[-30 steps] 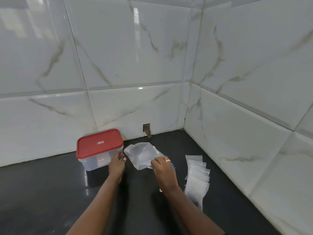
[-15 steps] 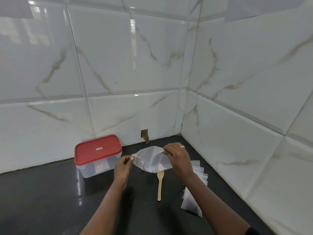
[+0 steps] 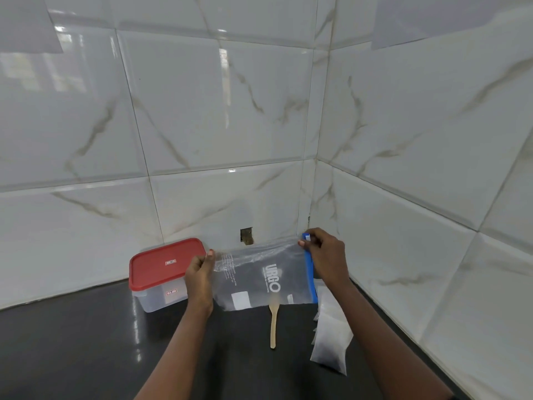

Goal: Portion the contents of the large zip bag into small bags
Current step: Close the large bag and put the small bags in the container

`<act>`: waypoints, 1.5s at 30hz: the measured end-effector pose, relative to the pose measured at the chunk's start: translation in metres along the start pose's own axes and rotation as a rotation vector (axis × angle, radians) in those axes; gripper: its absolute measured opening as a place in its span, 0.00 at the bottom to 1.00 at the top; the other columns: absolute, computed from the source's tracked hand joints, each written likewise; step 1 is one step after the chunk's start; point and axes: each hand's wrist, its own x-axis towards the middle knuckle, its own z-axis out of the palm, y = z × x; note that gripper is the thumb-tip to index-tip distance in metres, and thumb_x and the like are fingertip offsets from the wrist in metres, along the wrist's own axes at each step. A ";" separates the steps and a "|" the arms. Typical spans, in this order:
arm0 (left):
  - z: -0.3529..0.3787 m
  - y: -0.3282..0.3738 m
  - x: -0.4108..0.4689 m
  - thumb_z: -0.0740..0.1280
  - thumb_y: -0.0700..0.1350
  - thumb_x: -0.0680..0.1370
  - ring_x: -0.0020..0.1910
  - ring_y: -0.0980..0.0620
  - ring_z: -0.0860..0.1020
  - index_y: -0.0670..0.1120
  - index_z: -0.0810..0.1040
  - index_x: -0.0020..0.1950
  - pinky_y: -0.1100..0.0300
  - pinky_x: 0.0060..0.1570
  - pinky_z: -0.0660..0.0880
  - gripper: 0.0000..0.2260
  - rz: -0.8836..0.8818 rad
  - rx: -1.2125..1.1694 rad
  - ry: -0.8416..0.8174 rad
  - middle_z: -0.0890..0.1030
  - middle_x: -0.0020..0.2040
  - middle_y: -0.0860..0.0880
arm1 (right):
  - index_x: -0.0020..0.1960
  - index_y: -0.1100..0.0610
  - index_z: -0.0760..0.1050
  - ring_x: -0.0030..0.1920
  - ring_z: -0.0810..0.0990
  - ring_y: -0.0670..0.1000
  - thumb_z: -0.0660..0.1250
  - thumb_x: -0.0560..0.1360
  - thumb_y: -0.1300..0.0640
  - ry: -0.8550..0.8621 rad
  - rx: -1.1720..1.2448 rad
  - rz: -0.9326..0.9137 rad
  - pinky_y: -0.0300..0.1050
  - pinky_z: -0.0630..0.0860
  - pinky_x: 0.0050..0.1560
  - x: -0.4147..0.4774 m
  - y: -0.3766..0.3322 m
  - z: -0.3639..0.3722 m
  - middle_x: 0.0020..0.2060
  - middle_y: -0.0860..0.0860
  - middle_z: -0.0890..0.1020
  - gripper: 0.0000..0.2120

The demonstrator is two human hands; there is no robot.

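Head view: large zip bag (image 3: 259,275) held sideways, blue zip (image 3: 310,272) rightward.

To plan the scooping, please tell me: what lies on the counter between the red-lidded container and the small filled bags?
In the head view, only a wooden spoon lies between the red-lidded clear plastic container and the small white filled bags.

A clear tub with a red lid (image 3: 167,262) sits on the dark table (image 3: 72,350) at the far left. A wooden spoon (image 3: 273,324) lies right of it. White marbled wall tiles (image 3: 202,111) meet in a corner behind.
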 end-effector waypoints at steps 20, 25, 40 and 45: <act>-0.003 0.006 0.009 0.56 0.66 0.74 0.58 0.40 0.75 0.46 0.72 0.61 0.41 0.54 0.72 0.27 -0.588 -0.198 -0.325 0.77 0.58 0.43 | 0.64 0.60 0.71 0.50 0.82 0.54 0.68 0.75 0.59 -0.481 0.469 0.449 0.46 0.83 0.42 -0.015 0.027 -0.006 0.54 0.56 0.80 0.18; -0.003 -0.024 -0.013 0.63 0.63 0.73 0.58 0.32 0.73 0.49 0.61 0.65 0.37 0.45 0.77 0.28 -0.948 -0.274 -0.392 0.68 0.63 0.34 | 0.61 0.58 0.71 0.46 0.82 0.53 0.64 0.77 0.63 -0.358 0.515 0.444 0.43 0.83 0.37 -0.005 0.009 0.002 0.47 0.52 0.80 0.12; 0.013 -0.048 -0.023 0.66 0.40 0.76 0.54 0.40 0.77 0.35 0.74 0.51 0.50 0.47 0.79 0.08 -0.995 -0.280 -0.150 0.74 0.52 0.34 | 0.67 0.60 0.67 0.48 0.81 0.55 0.62 0.79 0.57 -0.315 0.413 0.526 0.48 0.83 0.44 -0.003 0.002 0.013 0.57 0.55 0.73 0.18; 0.017 -0.054 -0.033 0.64 0.45 0.78 0.48 0.38 0.79 0.33 0.75 0.52 0.49 0.29 0.80 0.14 -1.138 -0.202 -0.299 0.77 0.51 0.33 | 0.67 0.61 0.68 0.50 0.80 0.56 0.62 0.79 0.57 -0.321 0.423 0.495 0.49 0.83 0.44 0.002 -0.004 0.016 0.61 0.58 0.73 0.18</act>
